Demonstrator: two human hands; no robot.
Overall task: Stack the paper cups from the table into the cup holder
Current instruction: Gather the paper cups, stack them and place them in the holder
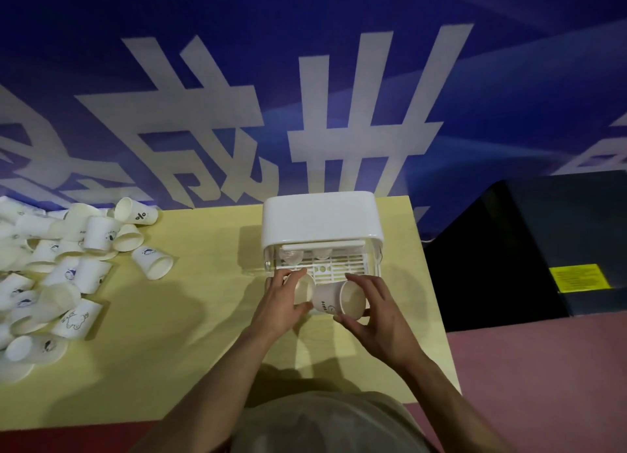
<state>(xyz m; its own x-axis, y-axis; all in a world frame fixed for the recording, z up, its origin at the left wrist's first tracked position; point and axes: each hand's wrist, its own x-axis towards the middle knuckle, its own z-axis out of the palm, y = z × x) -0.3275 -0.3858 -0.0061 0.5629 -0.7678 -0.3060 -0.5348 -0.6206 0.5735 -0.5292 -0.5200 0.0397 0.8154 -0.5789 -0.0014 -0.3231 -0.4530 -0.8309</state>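
Cups lay in a loose heap at nine o'clock on the yellow table, most on their sides, white paper with small dark prints. The cup holder, a white box with a rounded lid and a slotted tray at its open front, stood at twelve o'clock from the hands, near the table's far edge. Just in front of that tray the left hand was curled round one paper cup, whose cream inside faced toward three o'clock. The right hand pinched a second printed cup between thumb and fingertips; it lay on its side with its mouth turned toward the right hand and its base toward nine o'clock, touching or almost touching the first cup. Both cups were just outside the holder, at its six o'clock side. A dark box with a yellow label stood at three o'clock, beyond the table.
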